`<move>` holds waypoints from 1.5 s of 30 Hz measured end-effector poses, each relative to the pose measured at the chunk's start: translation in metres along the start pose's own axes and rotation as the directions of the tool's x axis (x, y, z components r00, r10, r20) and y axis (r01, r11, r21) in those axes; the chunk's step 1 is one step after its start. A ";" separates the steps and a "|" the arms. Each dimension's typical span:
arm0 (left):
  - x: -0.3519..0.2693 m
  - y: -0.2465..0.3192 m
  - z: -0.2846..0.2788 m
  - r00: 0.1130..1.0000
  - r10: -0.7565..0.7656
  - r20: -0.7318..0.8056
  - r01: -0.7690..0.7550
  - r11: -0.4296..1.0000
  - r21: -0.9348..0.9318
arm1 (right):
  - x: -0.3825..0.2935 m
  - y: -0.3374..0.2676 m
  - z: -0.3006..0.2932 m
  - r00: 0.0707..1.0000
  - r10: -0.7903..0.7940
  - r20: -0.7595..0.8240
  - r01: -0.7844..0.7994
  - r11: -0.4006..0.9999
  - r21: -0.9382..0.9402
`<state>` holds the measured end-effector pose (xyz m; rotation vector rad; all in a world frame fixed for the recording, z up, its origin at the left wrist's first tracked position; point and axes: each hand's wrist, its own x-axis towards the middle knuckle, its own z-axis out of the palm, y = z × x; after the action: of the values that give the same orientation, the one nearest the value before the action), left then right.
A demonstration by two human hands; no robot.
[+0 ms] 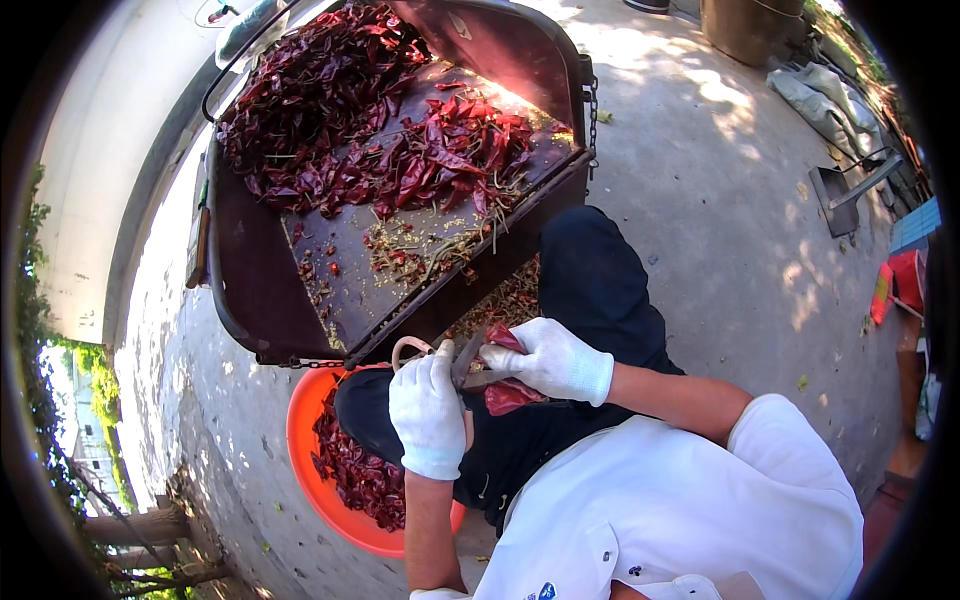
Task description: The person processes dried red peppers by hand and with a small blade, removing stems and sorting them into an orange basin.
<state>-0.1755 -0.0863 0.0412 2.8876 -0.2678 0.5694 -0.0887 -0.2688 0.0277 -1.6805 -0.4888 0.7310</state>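
Observation:
My left hand (427, 411), in a white knit glove, grips a pair of scissors (466, 361) with pale pink handles. The blades are spread and point towards my right hand (561, 361), also gloved in white. That hand holds a dried red chili pepper (510, 396), its body lying around the blades. Whether the blades touch it is hard to tell. Beneath my left forearm and knee stands an orange plastic basin (301, 450) of dried red peppers (360, 476). Before me, a dark red metal cargo bed (337, 247) carries a heap of dried peppers (322, 97).
Stems and yellow seeds (420, 251) lie scattered near the cargo bed's front edge. A chain (592, 120) hangs at its right corner. More stems (499, 300) lie below the edge. At right are a metal dustpan (836, 202) and grey sacks (825, 105); a large bucket (750, 30) stands farther back.

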 end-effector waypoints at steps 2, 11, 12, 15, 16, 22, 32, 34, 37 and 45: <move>-0.002 -0.001 0.001 1.000 -0.003 0.010 0.004 0.999 -0.041 | 0.000 0.001 0.001 1.000 -0.008 -0.008 0.008 1.000 0.018; -0.016 -0.009 0.019 1.000 -0.014 0.007 0.015 0.993 -0.113 | 0.000 0.009 0.003 0.997 -0.041 -0.065 0.041 0.999 0.003; -0.018 -0.009 0.021 1.000 -0.024 0.004 0.025 0.993 -0.111 | 0.000 0.005 0.002 0.997 -0.034 -0.066 0.033 0.999 -0.020; -0.030 0.000 0.027 0.984 -0.162 -0.076 0.150 0.978 -0.145 | -0.001 -0.009 -0.002 0.996 -0.019 -0.089 0.014 0.998 -0.058; -0.034 -0.002 0.040 0.944 -0.302 -0.130 0.252 0.918 -0.305 | -0.002 -0.008 -0.004 0.994 -0.018 -0.110 0.014 0.999 -0.045; -0.017 0.021 -0.006 0.735 -0.655 0.176 0.490 0.333 -0.805 | -0.001 0.005 -0.006 0.987 -0.068 -0.145 0.088 0.987 0.133; 0.000 0.035 -0.003 0.755 -0.642 0.131 0.526 0.475 -0.706 | -0.002 0.001 0.008 0.968 -0.203 -0.149 0.211 0.977 0.042; -0.002 0.034 0.000 0.739 -0.651 0.173 0.557 0.447 -0.700 | -0.001 0.006 0.010 0.962 -0.224 -0.156 0.244 0.962 0.119; -0.006 0.033 0.003 0.803 -0.575 0.155 0.512 0.534 -0.672 | 0.001 0.008 0.014 0.938 -0.284 -0.197 0.299 0.953 0.050; -0.024 0.026 -0.016 0.590 -0.802 0.089 0.572 0.338 -0.748 | 0.021 -0.017 0.051 0.886 -0.456 -0.083 0.463 0.881 0.097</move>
<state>-0.2086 -0.1047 0.0507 1.7938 0.6713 0.5339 -0.1076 -0.2145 0.0338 -1.3973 -0.7591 0.3508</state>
